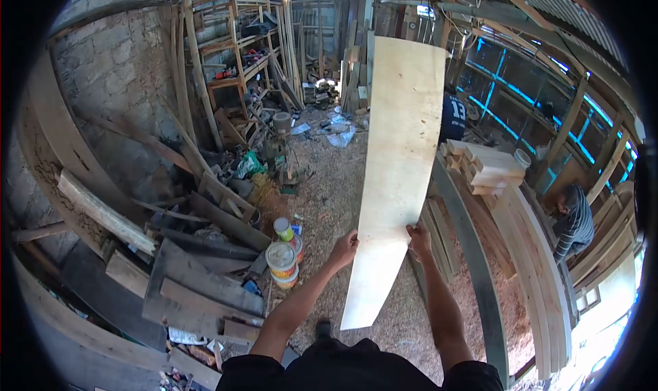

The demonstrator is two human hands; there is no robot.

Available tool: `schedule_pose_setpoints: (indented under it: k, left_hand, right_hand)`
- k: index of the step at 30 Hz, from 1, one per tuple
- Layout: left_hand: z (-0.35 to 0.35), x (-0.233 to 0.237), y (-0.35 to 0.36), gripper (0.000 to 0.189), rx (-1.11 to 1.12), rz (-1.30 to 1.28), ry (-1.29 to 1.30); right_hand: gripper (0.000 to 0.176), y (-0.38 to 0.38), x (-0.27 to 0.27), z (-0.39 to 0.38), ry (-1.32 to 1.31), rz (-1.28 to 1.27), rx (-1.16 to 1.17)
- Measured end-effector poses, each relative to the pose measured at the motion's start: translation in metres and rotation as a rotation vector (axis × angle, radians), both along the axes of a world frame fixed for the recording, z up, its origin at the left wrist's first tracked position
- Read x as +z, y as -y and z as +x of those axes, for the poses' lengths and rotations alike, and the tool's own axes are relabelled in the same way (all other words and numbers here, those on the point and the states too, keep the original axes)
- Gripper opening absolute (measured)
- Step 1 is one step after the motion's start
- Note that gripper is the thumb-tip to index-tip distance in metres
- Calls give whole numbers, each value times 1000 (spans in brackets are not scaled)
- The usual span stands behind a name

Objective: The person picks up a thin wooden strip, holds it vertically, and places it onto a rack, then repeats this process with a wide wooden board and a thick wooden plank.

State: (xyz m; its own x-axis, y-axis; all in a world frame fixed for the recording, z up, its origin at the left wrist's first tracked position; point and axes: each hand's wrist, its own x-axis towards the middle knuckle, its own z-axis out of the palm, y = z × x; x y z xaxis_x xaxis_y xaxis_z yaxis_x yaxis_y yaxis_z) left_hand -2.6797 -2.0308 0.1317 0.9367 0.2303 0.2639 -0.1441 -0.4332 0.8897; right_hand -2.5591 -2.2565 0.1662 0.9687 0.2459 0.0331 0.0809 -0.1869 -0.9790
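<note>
A long, pale, thin wooden board [401, 144] stretches away from me through the middle of the head view, its near end low and close to my body. My left hand [344, 248] grips its left edge, fingers closed around it. On the opposite edge, my right hand [419, 241] is also closed, with the thumb lying on the upper face. The fingers beneath the board are hidden. A few small dark marks show on the board's surface.
Paint buckets [281, 257] stand on the shavings-covered floor at my left. Long planks [531, 267] and a stack of timber blocks [483, 163] lie on the right. A person in a striped top [577, 220] is at far right; another dark shirt [452, 117] shows behind the board. Scrap boards [199, 274] crowd the left.
</note>
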Motion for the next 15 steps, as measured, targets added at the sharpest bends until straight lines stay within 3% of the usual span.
schedule_pose_setpoints:
  k: [1, 3, 6, 8, 9, 12, 15]
  left_hand:
    - [26, -8, -8, 12, 25, 5, 75]
    - [52, 24, -26, 13, 0, -7, 32]
    - [97, 32, -50, 16, -25, -1, -43]
    - [130, 43, -68, 20, 30, 39, 124]
    - [143, 46, -78, 22, 27, 30, 41]
    - [195, 39, -108, 23, 16, 20, 44]
    - [258, 9, -143, 28, 59, 70, -61]
  right_hand:
    - [26, -9, 12, 15, -25, 1, -24]
    - [32, -27, 38, 30, -102, 29, -67]
    - [32, -48, 26, 83, -77, -25, -57]
    - [30, -67, 15, 124, -90, -12, -73]
    - [29, -77, 7, 143, -94, 7, -75]
    - [20, -104, 4, 190, -81, -2, -58]
    - [22, -143, 2, 249, -50, 222, -80]
